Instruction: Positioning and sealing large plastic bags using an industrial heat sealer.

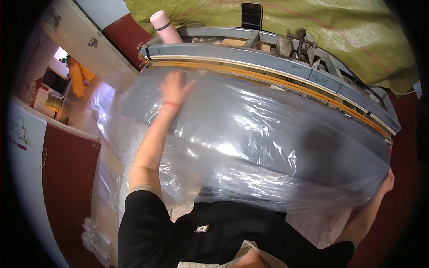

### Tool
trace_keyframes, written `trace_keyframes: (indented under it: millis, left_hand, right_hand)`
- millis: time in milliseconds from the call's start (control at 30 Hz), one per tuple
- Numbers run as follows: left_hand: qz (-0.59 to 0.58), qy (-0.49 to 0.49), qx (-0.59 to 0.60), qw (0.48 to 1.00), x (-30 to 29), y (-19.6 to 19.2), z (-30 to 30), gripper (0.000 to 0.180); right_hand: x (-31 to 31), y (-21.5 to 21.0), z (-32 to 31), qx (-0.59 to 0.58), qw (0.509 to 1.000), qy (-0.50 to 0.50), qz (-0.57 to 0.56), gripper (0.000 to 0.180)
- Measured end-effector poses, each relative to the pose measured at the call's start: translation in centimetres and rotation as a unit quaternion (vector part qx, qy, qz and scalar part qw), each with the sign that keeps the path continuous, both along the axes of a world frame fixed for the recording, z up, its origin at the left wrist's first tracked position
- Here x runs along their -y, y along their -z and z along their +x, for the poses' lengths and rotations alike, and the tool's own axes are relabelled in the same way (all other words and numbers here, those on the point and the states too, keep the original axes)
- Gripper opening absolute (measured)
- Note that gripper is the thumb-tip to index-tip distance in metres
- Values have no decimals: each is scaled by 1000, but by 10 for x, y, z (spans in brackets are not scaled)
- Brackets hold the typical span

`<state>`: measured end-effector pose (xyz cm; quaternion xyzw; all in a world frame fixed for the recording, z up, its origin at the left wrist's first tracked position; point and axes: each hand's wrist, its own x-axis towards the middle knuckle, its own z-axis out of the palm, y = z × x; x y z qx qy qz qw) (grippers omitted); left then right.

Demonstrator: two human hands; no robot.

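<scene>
A large sheet of clear plastic film (250,134), shiny and wrinkled, lies over a grey work surface and hangs down toward my body. My left hand (176,87) is on the film near the far left, its thumb spread and its fingers slightly blurred. At the far right my right hand (389,181) is closed on the film's edge, the fingertips partly hidden. Beyond the film runs a long grey metal bar (268,60) of a machine, with an orange-yellow strip (268,79) along its near side.
Behind the bar stand a pink bottle (166,29) and a dark phone (251,17) against a yellow-green cover (339,40). Metal machine parts (299,44) rise at the back right. At left are an open door (91,42) and, low down, bundled plastic (96,241).
</scene>
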<state>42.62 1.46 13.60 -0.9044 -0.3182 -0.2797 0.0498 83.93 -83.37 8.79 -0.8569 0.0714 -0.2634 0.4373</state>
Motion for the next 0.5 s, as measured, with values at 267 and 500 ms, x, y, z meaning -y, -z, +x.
trace_keyframes:
  millis: [267, 500]
  left_hand:
    - [-16, 47, -49, 998, -16, -7, 7, 36]
    - [-436, 182, 411, 779, -20, -19, 29, 9]
  right_hand:
    - [20, -20, -41, 27, 989, -1, 142, 34]
    - [52, -63, 24, 70, 915, -12, 398, 24]
